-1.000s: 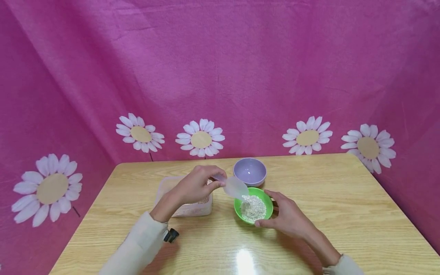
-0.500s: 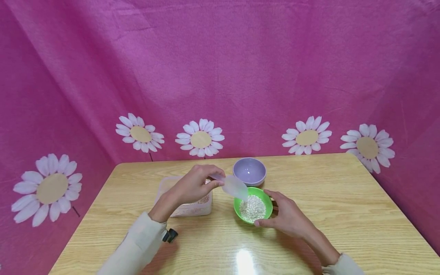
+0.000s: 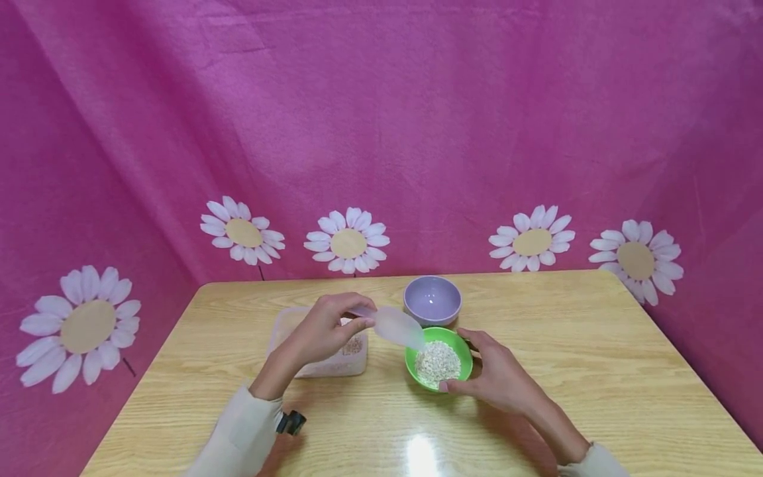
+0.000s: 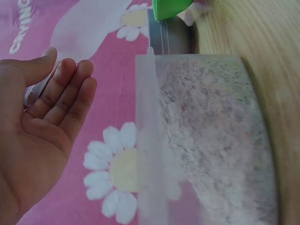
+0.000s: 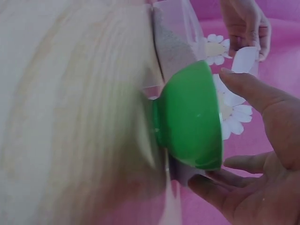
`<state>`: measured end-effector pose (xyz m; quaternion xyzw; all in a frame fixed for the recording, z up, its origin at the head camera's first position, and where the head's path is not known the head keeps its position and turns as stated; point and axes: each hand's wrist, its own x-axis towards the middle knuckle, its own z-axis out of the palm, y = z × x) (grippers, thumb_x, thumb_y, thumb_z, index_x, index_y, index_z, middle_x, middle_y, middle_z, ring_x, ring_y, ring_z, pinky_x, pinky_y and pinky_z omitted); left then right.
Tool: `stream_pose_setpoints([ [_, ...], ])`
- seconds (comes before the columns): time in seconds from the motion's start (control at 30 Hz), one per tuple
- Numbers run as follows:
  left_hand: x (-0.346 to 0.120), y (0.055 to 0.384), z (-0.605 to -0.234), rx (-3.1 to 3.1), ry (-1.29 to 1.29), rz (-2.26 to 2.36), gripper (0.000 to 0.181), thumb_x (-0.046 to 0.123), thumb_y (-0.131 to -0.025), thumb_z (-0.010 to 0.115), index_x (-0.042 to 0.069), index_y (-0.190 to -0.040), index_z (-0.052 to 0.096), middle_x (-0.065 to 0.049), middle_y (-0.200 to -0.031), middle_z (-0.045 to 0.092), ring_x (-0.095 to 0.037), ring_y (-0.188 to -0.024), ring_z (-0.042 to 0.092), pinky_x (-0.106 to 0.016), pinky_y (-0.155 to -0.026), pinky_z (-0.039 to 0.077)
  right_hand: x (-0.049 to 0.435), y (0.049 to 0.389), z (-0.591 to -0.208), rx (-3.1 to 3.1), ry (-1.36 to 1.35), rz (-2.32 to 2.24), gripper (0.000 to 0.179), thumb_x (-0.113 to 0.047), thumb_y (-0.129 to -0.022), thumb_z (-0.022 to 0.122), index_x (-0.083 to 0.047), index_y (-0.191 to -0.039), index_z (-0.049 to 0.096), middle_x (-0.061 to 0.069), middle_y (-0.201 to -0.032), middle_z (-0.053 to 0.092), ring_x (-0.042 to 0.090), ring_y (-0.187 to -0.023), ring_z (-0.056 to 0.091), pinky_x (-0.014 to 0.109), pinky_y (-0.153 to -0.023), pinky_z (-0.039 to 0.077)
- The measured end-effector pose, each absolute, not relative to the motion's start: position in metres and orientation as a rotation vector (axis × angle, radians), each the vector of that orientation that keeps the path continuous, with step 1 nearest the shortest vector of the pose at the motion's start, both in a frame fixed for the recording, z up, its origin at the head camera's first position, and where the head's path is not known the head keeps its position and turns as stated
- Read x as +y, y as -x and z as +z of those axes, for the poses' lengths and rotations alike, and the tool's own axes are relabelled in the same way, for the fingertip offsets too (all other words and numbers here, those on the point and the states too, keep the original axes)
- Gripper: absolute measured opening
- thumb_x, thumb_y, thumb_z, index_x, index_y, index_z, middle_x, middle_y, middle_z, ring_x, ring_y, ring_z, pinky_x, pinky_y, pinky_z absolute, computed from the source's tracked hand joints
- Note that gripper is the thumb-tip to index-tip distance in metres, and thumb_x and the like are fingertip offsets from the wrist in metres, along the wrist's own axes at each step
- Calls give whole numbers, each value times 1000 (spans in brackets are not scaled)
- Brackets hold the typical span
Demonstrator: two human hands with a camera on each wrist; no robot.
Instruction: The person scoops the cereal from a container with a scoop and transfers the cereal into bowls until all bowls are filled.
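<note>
My left hand point(image 3: 328, 328) pinches the handle of a translucent scoop point(image 3: 398, 326) between thumb and fingers. The scoop's lip overlaps the left rim of a green bowl point(image 3: 457, 341) in the head view. Pale flakes, like rolled oats point(image 3: 438, 363), lie heaped in that bowl. Around the bowl's right side curves my right hand point(image 3: 501, 371), thumb at the near rim and fingers at the far side. The right wrist view shows the green bowl point(image 5: 192, 117) upright on its foot. Beneath my left hand stands a translucent tub point(image 4: 150, 117) with flakes in it.
A purple bowl point(image 3: 432, 301) stands just behind the green one. The wooden table point(image 3: 572, 344) ends at a pink curtain point(image 3: 381, 146) printed with daisies. The tub sits to the left, partly covered by my left forearm.
My left hand and the scoop have drawn slightly left. Flakes near the scoop's lip have dropped into the green bowl. My right hand stays at the bowl.
</note>
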<state>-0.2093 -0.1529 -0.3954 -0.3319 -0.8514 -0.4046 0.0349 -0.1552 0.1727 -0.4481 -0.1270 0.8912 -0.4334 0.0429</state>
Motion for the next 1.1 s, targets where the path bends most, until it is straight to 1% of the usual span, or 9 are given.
stream_pose_setpoints([
  [0.2, -171, 202, -406, -2561, 849, -1295, 17, 8, -99, 76, 8, -116, 76, -4, -110, 79, -12, -98, 74, -32, -91, 63, 161, 155, -437, 2877, 490, -1331, 88, -34, -76, 99, -3, -149, 59, 18, -143, 66, 39, -134, 63, 59, -108, 55],
  [0.3, -181, 200, -411, -2544, 764, -1327, 19, 8, -99, 77, 8, -117, 76, -6, -111, 79, -12, -98, 74, -31, -91, 63, 154, 154, -432, 2946, 499, -1269, 89, -37, -77, 98, -1, -148, 59, 17, -144, 66, 39, -134, 63, 61, -108, 53],
  [0.4, -193, 199, -415, -2540, 680, -1390, 19, 8, -99, 77, 6, -118, 76, -9, -112, 79, -14, -99, 75, -26, -90, 63, 147, 154, -428, 2971, 475, -1236, 90, -39, -79, 97, 1, -148, 57, 18, -144, 65, 40, -135, 62, 63, -112, 49],
  [0.53, -211, 197, -422, -2545, 586, -1456, 19, 8, -100, 75, 5, -119, 76, -13, -113, 79, -17, -99, 77, -21, -86, 61, 136, 158, -425, 2954, 479, -1270, 88, -36, -80, 96, 1, -150, 56, 19, -146, 64, 40, -136, 61, 62, -113, 49],
  [0.73, -237, 191, -427, -2568, 513, -1400, 19, 9, -101, 74, 5, -119, 74, -15, -113, 78, -8, -96, 75, -20, -82, 60, 116, 164, -425, 2905, 492, -1299, 85, -36, -82, 94, 0, -150, 56, 17, -150, 62, 40, -139, 59, 62, -115, 47],
  [0.87, -252, 188, -427, -2577, 489, -1362, 20, 8, -101, 74, 2, -120, 74, -16, -113, 78, -7, -94, 75, -20, -81, 60, 102, 166, -425, 2872, 479, -1320, 86, -36, -83, 93, -1, -152, 56, 17, -153, 60, 39, -143, 57, 61, -118, 45],
  [0.93, -259, 186, -427, -2585, 476, -1333, 21, 8, -101, 74, 2, -121, 74, -16, -114, 78, -4, -94, 74, -19, -82, 59, 96, 166, -424, 2872, 476, -1320, 86, -36, -83, 93, -2, -152, 56, 17, -154, 60, 38, -141, 58, 60, -117, 46],
  [1.0, -266, 184, -427, -2593, 462, -1303, 22, 7, -100, 75, 1, -121, 74, -17, -115, 78, -2, -94, 73, -18, -83, 59, 90, 166, -424, 2867, 475, -1314, 87, -38, -84, 92, -2, -154, 54, 16, -155, 58, 37, -142, 58, 58, -118, 46],
  [1.1, -277, 181, -425, -2602, 439, -1261, 23, 6, -99, 76, 1, -122, 74, -17, -117, 78, 2, -94, 70, -16, -81, 58, 82, 167, -423, 2855, 481, -1314, 87, -40, -85, 91, -4, -155, 54, 16, -157, 57, 37, -141, 59, 57, -117, 48],
])
